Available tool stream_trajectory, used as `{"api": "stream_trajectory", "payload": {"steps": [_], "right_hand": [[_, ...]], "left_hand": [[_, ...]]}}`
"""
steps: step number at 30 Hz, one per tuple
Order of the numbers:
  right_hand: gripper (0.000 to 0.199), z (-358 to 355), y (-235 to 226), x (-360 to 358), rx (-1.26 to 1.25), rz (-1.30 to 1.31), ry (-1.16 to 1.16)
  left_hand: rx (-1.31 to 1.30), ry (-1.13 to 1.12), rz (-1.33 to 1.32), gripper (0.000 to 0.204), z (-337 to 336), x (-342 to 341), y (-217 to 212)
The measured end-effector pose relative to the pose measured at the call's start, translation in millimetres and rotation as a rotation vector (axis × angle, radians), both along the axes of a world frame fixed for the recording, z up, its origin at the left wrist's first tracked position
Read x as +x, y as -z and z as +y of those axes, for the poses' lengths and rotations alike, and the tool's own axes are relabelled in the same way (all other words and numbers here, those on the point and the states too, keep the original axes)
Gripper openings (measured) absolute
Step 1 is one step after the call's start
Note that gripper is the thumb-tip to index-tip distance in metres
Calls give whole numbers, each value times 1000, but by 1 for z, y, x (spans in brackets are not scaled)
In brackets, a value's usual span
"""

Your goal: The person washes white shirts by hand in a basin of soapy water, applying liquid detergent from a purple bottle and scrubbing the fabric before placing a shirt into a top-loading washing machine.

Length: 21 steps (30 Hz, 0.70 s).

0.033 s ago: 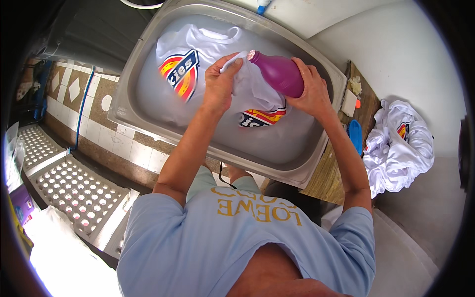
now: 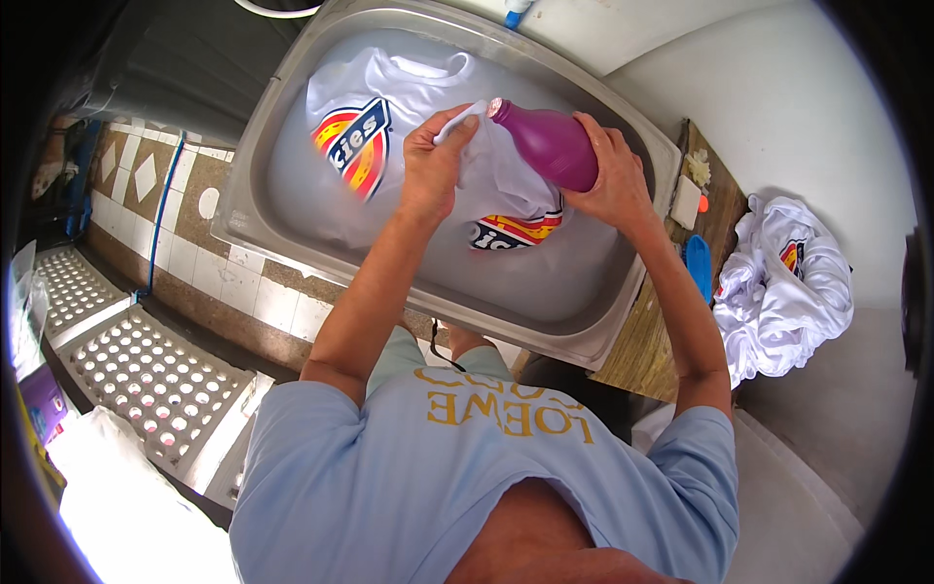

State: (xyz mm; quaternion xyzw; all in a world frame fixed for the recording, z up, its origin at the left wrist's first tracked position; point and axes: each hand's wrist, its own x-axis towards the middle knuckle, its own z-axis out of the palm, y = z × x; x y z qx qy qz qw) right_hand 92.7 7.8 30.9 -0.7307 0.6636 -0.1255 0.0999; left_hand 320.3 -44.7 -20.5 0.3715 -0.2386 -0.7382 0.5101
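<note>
Pinching a fold of white cloth (image 2: 506,167), the person's left hand (image 2: 433,167) has its grip pressed together, thumb against fingers, over the grey basin (image 2: 545,336). The right hand (image 2: 615,177) has its grip wrapped around the lower end of a purple bottle (image 2: 550,146), which lies tilted over the basin with its narrow mouth pointing toward the left hand, just beside the pinched fold. Whether the mouth is capped I cannot tell. Cloudy water (image 2: 545,290) fills the basin, and part of the cloth dips into it, showing a red, yellow and dark blue print near the waterline. Farther left in the same basin a white shirt (image 2: 428,86) floats partly sunk, collar toward the far side, with a similar print; I cannot tell whether it and the held cloth are one garment. To the right of the basin, a wooden desk (image 2: 637,352) bears a pale bar (image 2: 686,202), a small orange thing (image 2: 703,204) just beside it, and a blue brush-like object (image 2: 699,265) nearer the right forearm. Beyond them sits a crumpled white heap of cloth (image 2: 793,297), also printed
</note>
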Motion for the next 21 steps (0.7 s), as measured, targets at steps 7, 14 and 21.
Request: {"api": "stream_trajectory", "payload": {"steps": [7, 14, 21], "right_hand": [[88, 1, -6, -7, 45, 90, 14], [88, -3, -34, -7, 125, 294, 14], [90, -12, -66, -7, 188, 587, -50]], "left_hand": [[-422, -90, -418, 16, 1, -16, 4], [-477, -103, -545, 16, -1, -27, 15], [-63, 54, -195, 19, 2, -39, 19]]}}
